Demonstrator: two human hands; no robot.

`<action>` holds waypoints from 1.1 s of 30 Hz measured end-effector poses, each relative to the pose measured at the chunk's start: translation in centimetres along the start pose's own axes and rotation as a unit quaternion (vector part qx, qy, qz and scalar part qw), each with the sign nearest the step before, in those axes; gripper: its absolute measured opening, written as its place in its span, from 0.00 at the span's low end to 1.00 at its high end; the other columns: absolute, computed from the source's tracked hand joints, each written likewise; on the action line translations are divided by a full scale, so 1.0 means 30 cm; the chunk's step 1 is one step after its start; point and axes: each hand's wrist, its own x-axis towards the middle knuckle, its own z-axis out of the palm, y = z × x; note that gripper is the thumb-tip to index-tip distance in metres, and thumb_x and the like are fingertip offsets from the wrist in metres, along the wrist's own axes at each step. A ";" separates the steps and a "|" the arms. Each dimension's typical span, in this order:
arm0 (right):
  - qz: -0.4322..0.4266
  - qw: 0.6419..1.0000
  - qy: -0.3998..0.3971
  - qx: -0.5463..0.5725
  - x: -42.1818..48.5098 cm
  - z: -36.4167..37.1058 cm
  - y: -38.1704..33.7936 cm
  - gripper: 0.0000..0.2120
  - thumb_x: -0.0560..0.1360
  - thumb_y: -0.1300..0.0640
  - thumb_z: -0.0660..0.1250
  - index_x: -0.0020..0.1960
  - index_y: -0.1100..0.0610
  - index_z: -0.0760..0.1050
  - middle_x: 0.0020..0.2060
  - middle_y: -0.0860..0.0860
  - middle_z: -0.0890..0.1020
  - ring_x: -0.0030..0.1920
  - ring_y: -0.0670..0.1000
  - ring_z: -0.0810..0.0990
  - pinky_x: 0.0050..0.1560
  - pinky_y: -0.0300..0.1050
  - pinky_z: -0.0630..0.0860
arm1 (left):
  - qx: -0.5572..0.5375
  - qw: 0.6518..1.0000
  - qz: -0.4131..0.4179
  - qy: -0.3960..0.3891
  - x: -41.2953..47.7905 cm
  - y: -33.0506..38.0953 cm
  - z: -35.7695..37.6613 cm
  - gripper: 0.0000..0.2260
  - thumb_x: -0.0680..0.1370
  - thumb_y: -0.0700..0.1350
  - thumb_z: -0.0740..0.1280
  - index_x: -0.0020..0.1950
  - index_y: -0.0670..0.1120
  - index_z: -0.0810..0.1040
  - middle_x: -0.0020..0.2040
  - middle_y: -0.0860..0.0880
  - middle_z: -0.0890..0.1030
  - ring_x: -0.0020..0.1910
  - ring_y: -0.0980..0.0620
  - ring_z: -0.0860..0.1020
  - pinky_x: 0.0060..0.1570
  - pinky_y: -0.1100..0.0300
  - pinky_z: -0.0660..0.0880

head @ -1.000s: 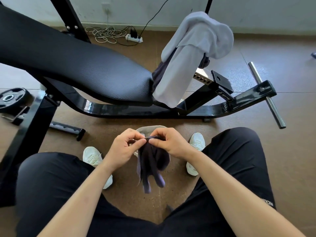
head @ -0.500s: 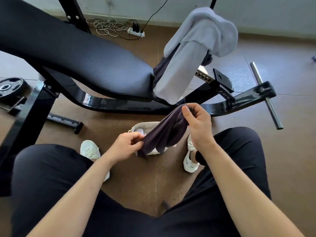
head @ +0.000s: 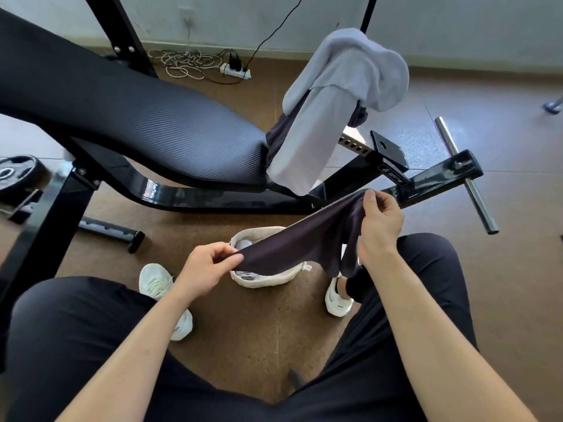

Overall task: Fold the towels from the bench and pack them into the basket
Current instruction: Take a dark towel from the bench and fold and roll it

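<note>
A dark purple towel (head: 301, 242) is stretched in the air between my hands. My left hand (head: 210, 266) pinches its lower left corner. My right hand (head: 379, 226) grips the upper right end, where loose folds hang down. Under the towel a small beige fabric basket (head: 268, 277) sits on the floor between my feet, with light cloth inside. A pale grey towel (head: 338, 105) hangs over the end of the black padded bench (head: 131, 117), with another dark cloth (head: 281, 132) partly hidden behind it.
The bench's black steel frame (head: 213, 199) runs across the floor just beyond the basket, with a chrome bar (head: 466, 175) at the right. A weight plate (head: 15, 175) lies at the far left. A power strip and coiled cables (head: 201, 63) lie by the wall.
My hands were together holding the bunched towel above the basket. They have moved apart, the right one up and to the right, drawing the towel out flat.
</note>
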 end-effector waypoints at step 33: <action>-0.112 0.900 -0.377 -0.191 -0.287 0.144 0.148 0.09 0.75 0.61 0.75 0.47 0.46 0.85 0.44 0.46 0.88 0.47 0.46 0.86 0.52 0.42 0.81 | -0.321 0.945 -0.050 0.033 -0.041 0.108 0.079 0.09 0.78 0.35 0.71 0.54 0.45 0.85 0.46 0.45 0.88 0.47 0.48 0.87 0.48 0.59 0.82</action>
